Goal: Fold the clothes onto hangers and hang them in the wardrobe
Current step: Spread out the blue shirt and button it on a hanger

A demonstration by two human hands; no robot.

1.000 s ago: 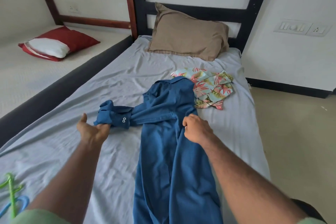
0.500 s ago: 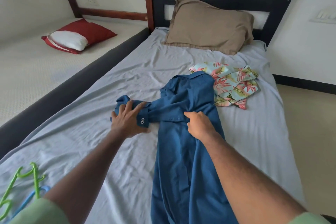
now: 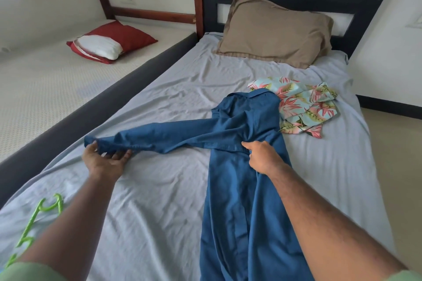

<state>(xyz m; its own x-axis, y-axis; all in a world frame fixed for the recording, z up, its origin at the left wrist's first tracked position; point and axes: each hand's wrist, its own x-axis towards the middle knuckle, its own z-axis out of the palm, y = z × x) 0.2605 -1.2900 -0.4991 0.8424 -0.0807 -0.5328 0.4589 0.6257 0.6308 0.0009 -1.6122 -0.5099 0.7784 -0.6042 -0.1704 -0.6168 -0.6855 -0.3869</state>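
Honestly, my left hand only pinches the blue shirt cuff (right hand grips its middle); tugging harder could rumple the body.

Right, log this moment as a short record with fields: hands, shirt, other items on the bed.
left hand: holds the cuff end of the sleeve, which is stretched out to the side
right hand: grips the blue shirt at mid-body
blue shirt: laid lengthwise on the bed
floral shirt: crumpled, partly under the blue collar
green hanger: near left edge
brown pillow: at the headboard
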